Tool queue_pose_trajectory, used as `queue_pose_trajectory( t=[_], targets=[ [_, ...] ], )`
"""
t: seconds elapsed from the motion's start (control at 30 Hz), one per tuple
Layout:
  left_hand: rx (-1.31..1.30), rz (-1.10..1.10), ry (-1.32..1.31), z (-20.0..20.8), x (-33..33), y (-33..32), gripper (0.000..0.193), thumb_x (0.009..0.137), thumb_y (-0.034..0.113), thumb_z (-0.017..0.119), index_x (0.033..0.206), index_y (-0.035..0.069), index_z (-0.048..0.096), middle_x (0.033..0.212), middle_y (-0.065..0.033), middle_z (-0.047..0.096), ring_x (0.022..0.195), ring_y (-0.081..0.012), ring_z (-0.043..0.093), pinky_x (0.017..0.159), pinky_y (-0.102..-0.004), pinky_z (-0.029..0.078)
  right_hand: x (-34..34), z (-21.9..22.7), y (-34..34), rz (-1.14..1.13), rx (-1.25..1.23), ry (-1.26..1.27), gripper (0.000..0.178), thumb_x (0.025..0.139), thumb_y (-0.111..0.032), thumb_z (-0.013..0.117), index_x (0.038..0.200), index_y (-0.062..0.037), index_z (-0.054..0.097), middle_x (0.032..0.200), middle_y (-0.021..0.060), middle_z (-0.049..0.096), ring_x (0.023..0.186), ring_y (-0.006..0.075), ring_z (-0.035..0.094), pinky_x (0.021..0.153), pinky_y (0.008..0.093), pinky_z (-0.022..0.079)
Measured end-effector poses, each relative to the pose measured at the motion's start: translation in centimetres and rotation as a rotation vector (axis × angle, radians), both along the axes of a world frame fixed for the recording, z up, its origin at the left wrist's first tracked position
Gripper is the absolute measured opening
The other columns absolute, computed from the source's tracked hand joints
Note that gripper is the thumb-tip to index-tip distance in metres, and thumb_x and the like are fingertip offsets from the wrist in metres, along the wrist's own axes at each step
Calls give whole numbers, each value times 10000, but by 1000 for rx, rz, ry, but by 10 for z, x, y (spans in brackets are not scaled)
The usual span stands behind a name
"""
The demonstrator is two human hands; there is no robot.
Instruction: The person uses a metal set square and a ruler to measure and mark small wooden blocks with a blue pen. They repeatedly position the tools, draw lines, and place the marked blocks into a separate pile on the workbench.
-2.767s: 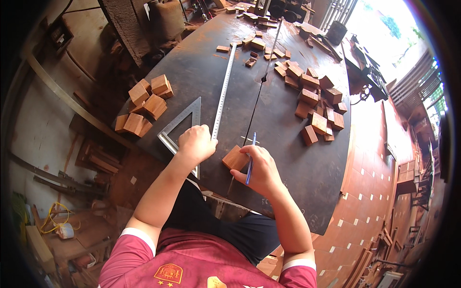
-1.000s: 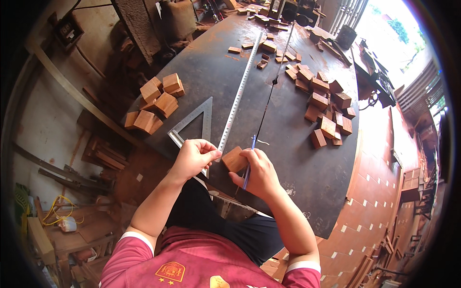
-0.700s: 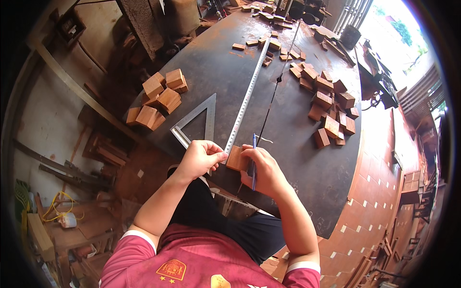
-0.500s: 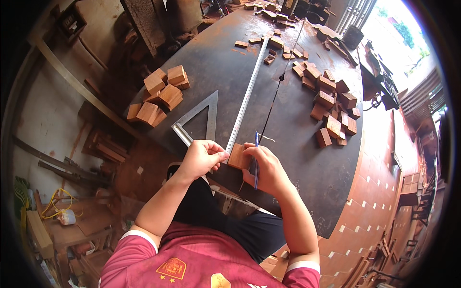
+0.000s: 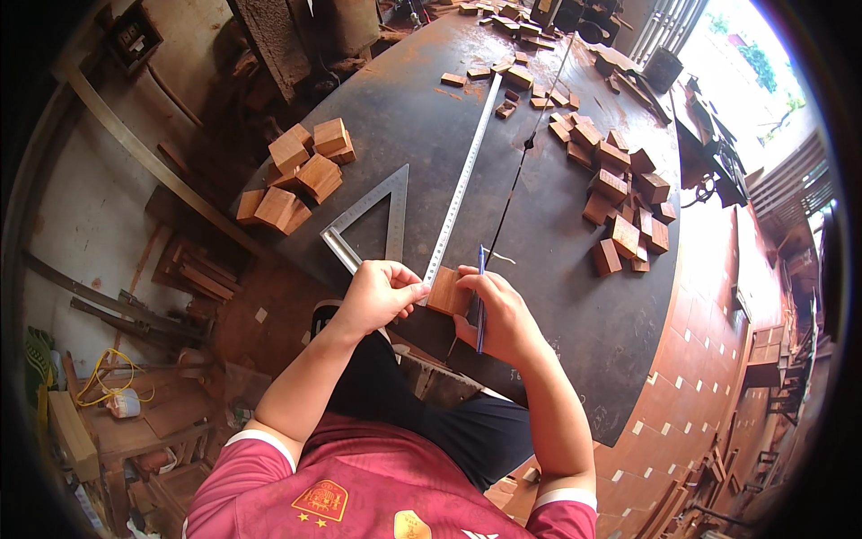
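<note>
At the near edge of the dark table, my left hand (image 5: 384,296) pinches the near end of a long steel ruler (image 5: 461,184). Against the ruler's right side lies a reddish-brown wooden block (image 5: 446,292). My right hand (image 5: 503,319) grips that block from the right, fingers on its far side and thumb on its near side. A blue pen (image 5: 481,301) is also tucked in the right hand, pointing away from me. Just beyond my left hand rests a metal triangle square (image 5: 395,216), flat on the table.
Wooden blocks are piled on the table (image 5: 359,135) at the left (image 5: 301,175) and in a larger heap of blocks (image 5: 620,193) at the right. Smaller wood pieces (image 5: 512,76) lie around the ruler's far end. A thin dark slot (image 5: 514,180) runs lengthwise along the tabletop.
</note>
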State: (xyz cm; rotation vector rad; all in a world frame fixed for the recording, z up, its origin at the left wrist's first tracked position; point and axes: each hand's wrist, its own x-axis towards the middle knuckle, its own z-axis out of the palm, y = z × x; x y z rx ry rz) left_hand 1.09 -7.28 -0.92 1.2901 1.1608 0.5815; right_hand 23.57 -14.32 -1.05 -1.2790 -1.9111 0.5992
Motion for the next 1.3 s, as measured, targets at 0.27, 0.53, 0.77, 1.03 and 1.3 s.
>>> queue_pose_trajectory(
  t=[0.27, 0.53, 0.77, 1.03, 1.3],
  targets=[
    [-18, -8, 3, 3, 1, 0, 167, 907, 118, 783, 922, -39, 731, 769, -56, 724, 612, -73, 645, 544, -226, 538, 0, -1, 0, 2, 8, 1, 488, 711, -62, 803, 1149, -35, 591, 1270, 221, 645, 1179, 404, 626, 1004, 454, 522],
    [-35, -16, 14, 4, 0, 1, 171, 900, 118, 788, 925, -41, 731, 773, -61, 724, 617, -78, 650, 547, -227, 539, 1, 1, 0, 4, 5, -6, 484, 712, -63, 802, 1147, -32, 592, 1278, 224, 643, 1186, 405, 626, 1005, 452, 524],
    [-41, -12, 2, 2, -1, 1, 173, 897, 117, 790, 927, -42, 730, 774, -65, 726, 619, -81, 653, 548, -228, 540, 1, -1, 0, -2, 8, -11, 474, 713, -83, 821, 1132, -29, 604, 1291, 219, 638, 1194, 396, 626, 1004, 450, 525],
    [-73, -27, -17, 3, -2, 3, 186, 900, 138, 792, 912, -36, 726, 765, -65, 726, 607, -80, 646, 554, -227, 535, 7, 4, 2, -44, 99, 221, 352, 952, -196, 653, 1262, -29, 626, 867, 102, 680, 838, 279, 656, 804, 373, 526],
    [-64, -18, -17, -1, -3, 3, 191, 910, 148, 787, 901, -31, 720, 752, -60, 722, 603, -82, 647, 554, -232, 536, -6, -2, 3, -70, -303, 656, 109, 930, -56, 572, 983, 33, 606, 811, 65, 653, 712, 92, 606, 638, 261, 496]
  ],
)
